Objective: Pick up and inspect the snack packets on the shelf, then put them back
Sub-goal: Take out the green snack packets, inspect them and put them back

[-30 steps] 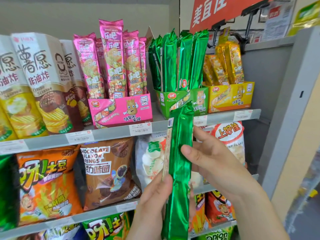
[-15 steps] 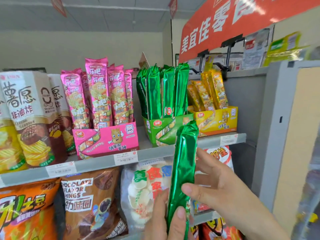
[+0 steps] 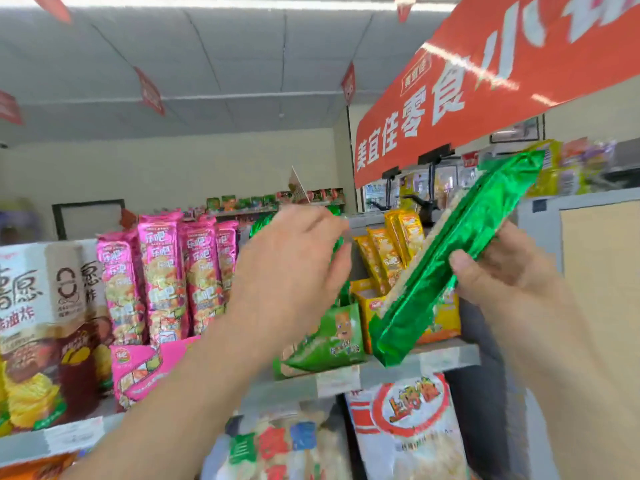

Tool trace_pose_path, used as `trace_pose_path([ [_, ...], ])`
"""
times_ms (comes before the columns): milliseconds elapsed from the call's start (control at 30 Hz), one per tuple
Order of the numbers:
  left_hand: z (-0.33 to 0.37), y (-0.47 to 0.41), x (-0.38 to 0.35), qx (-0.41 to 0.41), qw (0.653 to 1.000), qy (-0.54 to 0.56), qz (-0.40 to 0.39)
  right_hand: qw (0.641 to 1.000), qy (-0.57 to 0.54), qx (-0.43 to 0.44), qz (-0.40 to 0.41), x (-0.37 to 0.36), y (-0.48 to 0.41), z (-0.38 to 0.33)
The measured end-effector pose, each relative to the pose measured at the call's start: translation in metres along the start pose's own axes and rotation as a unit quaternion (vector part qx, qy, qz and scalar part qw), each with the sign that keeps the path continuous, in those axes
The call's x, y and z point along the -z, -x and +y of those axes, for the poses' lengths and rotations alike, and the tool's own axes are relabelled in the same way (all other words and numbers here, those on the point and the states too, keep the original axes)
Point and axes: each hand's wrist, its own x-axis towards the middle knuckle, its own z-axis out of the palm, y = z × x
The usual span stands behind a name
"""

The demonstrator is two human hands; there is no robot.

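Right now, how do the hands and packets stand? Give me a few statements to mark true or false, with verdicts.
1. The right hand holds a green packet. True.
2. That packet stands upright. False: it is tilted, with its top end up to the right.
3. The left hand holds the same packet. False: it is apart from it, reaching in over the green box.
4. The pink packets stand left of the green box. True.
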Motion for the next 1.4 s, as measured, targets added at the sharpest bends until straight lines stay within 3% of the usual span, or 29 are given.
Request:
trace_pose_path([
  [100,-0.017,-0.054,-0.019,-0.021,0.986,-0.131,-0.102,0.999,0.003,0.051,0.012,-0.009,-0.036,0.001],
  [200,-0.035,-0.069,-0.042,-0.033,0.968,-0.174,-0.176,0.998,0.005,0.07,0.007,-0.021,-0.062,0.008],
  [400,-0.059,-0.057,-0.051,0.057,0.981,-0.111,-0.148,0.999,0.043,0.03,-0.005,-0.042,-0.081,0.036],
  [567,-0.061,-0.058,-0.05,0.057,0.979,-0.069,-0.182,0.993,0.094,0.015,-0.073,-0.055,-0.087,0.058],
  [700,-0.064,-0.059,-0.049,0.062,0.98,-0.035,-0.186,0.965,0.205,-0.01,-0.166,-0.06,-0.092,0.07],
  [833,-0.066,-0.058,-0.05,0.051,0.982,-0.023,-0.18,0.937,0.248,-0.047,-0.242,-0.065,-0.086,0.08],
  [1000,-0.069,-0.058,-0.049,0.039,0.978,-0.01,-0.202,0.909,0.309,-0.115,-0.254,-0.062,-0.071,0.093],
  [1267,-0.066,-0.063,-0.046,0.027,0.969,-0.005,-0.244,0.854,0.467,-0.039,-0.228,-0.065,-0.066,0.081],
  [1400,-0.067,-0.067,-0.04,0.047,0.952,0.043,-0.299,0.857,0.462,-0.04,-0.224,-0.067,-0.064,0.079],
])
